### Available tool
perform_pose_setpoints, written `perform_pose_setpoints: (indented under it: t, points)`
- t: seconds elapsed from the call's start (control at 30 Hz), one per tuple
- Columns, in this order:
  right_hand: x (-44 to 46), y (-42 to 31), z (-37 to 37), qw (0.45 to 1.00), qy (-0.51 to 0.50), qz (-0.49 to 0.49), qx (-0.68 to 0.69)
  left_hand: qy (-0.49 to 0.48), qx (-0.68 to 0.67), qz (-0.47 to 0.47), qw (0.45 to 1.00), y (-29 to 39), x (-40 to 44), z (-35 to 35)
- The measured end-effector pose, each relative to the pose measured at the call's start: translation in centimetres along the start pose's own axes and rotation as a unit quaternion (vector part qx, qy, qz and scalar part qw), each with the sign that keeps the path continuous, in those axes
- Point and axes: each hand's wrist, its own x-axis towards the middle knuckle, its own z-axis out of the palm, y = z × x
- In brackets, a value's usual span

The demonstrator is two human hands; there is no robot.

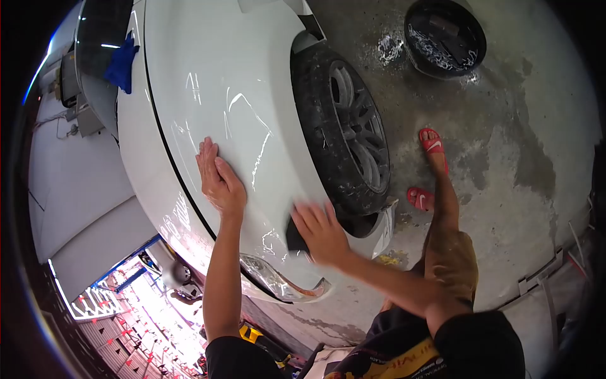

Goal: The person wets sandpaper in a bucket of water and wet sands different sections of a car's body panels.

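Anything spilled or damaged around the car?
Possibly a spill: white squiggles show on the floor beside the black tub, and dark, damp-looking patches mark it elsewhere. Scraps or glare on water, can't tell which. No clear damage on the car.

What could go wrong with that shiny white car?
Maybe a scratch: the right hand is blurred over a dark flat piece on the white fender, and any trapped grit could mark the paint.

Maybe a smudge: the left hand lies bare against the same panel.

Maybe a slip: the open red slides are near dark floor patches, which might be wet.
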Motion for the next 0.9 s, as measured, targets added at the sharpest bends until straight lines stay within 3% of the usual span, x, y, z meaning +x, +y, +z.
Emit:
perform_pose_setpoints:
  t: [0.03,0.1,0.2,0.27,0.33,0.5,0.57,0.7,0.83,0.9]
  points:
    - [6.3,0.6,-2.5,0.999,0.023,0.005,0.026,-0.005,-0.001,-0.001,1.0,0.1,-0.3,-0.2]
    - [17.4,3.2,-2.9,0.98,0.174,0.02,0.095,-0.007,-0.009,-0.007,1.0,0.2,-0.1,-0.1]
    - [16.5,2.8,-2.9,0.974,0.189,0.037,0.123,-0.011,0.001,0.002,1.0,0.0,-0.3,-0.6]
    - [5.9,0.1,-0.4,0.964,0.137,0.156,0.164,-0.009,0.0,0.002,1.0,0.3,0.0,-0.5]
    - [-3.4,-1.9,1.9,0.961,0.08,0.207,0.166,-0.014,-0.004,-0.01,1.0,0.6,-0.2,-0.4]
    - [9.7,1.3,-1.2,0.964,0.146,0.162,0.153,-0.005,0.0,0.001,1.0,0.3,-0.1,-0.1]
    - [9.1,1.2,-1.3,0.965,0.139,0.149,0.165,-0.02,0.004,0.003,1.0,0.3,-0.3,-0.5]
    - [-4.7,-3.6,0.7,0.964,0.059,0.215,0.144,-0.012,0.0,-0.002,1.0,0.0,-0.3,-0.1]
    - [1.9,-2.2,0.0,0.943,0.086,0.28,0.159,-0.015,-0.004,-0.014,1.0,0.0,-0.6,-0.1]
    - [-1.4,-4.1,-0.8,0.935,0.072,0.283,0.2,-0.013,0.014,0.009,1.0,-0.2,-0.2,-0.2]
